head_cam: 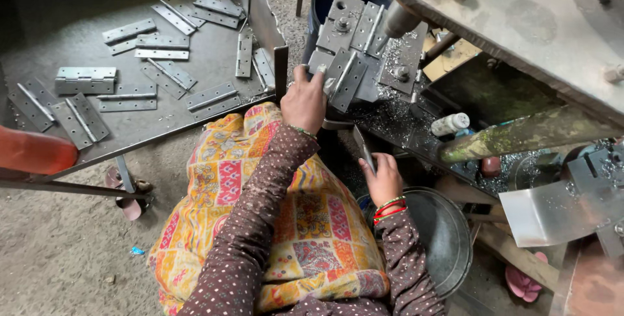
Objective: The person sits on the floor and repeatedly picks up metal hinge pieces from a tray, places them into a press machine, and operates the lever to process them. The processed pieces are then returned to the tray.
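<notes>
Left hand (304, 100) fingers pinch grey metal hinge (343, 77), flat on press block under round steel punch (398, 21). Right hand (382, 179) fingers pinch second thin metal hinge (363, 149), low by lap. Best keep hinge flat, fingers off punch spot. Tight here: bench (208, 111) edge just left, grey metal tub (448, 238) right. Little room.

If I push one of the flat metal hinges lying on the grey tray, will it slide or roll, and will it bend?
The hinges look flat and thin, so one would probably slide on the smooth tray, not roll. Being metal, the leaves likely stay stiff, though it may fold at its pin when lifted.
</notes>
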